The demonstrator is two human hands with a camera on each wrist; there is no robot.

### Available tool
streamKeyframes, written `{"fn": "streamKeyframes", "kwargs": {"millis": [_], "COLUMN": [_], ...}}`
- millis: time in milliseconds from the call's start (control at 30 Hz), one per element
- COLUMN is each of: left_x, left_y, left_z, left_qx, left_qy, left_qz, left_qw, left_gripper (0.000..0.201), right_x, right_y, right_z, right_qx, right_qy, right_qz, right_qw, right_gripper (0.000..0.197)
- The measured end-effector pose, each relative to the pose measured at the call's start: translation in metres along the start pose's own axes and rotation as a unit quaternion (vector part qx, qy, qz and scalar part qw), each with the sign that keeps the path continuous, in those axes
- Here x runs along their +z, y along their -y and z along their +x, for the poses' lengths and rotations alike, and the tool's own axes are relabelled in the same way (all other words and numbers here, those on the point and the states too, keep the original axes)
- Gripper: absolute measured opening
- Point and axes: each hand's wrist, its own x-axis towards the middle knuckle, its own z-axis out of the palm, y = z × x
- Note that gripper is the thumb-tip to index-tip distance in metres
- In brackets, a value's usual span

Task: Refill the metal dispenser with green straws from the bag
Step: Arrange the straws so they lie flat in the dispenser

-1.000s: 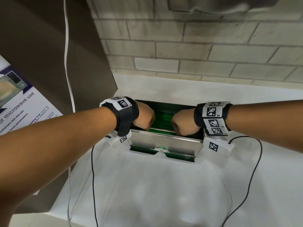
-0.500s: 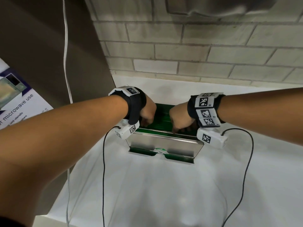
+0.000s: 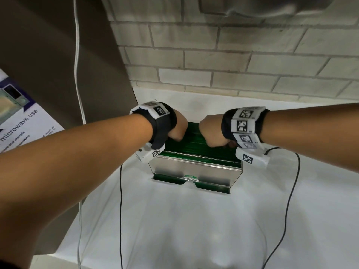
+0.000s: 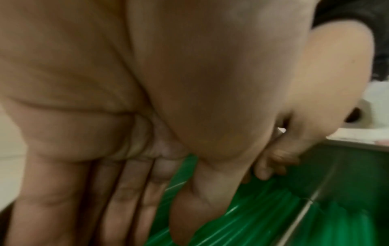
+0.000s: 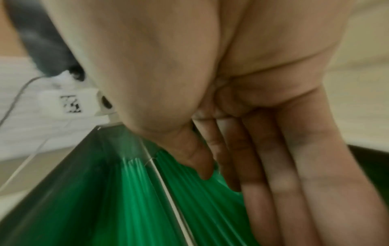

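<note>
At frame centre, the left hand (image 3: 177, 129) and right hand (image 3: 210, 133), fingers straight, press green plastic straws (image 3: 191, 146) inside the rectangular metal dispenser (image 3: 196, 169) on the white bench (image 3: 194, 230).

Left hand (image 4: 147, 99) fills most of the frame, palm to camera, fingers (image 4: 130, 208) extended straight down onto the green straws (image 4: 252, 216). Right hand (image 4: 315, 108) at upper right, fingertips touching the straws beside the metal dispenser wall (image 4: 347, 166).
</note>
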Motion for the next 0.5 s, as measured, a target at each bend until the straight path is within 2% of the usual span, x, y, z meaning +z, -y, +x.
{"fn": "streamKeyframes", "kwargs": {"millis": [100,167,233,400,500], "left_x": [0.007,0.01,0.013,0.011,0.011], "left_y": [-0.008,-0.01,-0.011,-0.008,-0.004], "left_z": [-0.001,0.001,0.0,0.002,0.002], "left_qx": [0.012,0.018,0.025,0.023,0.022], "left_qy": [-0.021,-0.009,-0.002,-0.025,-0.025], "left_qz": [0.097,0.118,0.118,0.1,0.109], "left_qw": [0.995,0.993,0.993,0.994,0.993], "left_gripper": [0.028,0.029,0.032,0.029,0.02], "right_x": [0.007,0.014,0.017,0.014,0.016], "right_y": [0.006,0.004,0.001,-0.004,-0.003], "right_z": [0.0,0.002,0.0,0.0,-0.001], "right_qx": [-0.001,-0.001,0.0,-0.011,-0.003], "right_qy": [0.023,0.061,0.086,0.031,0.035], "right_qz": [-0.072,-0.086,-0.1,-0.098,-0.086], "right_qw": [0.997,0.994,0.991,0.995,0.996], "right_gripper": [0.037,0.029,0.031,0.043,0.042]}}
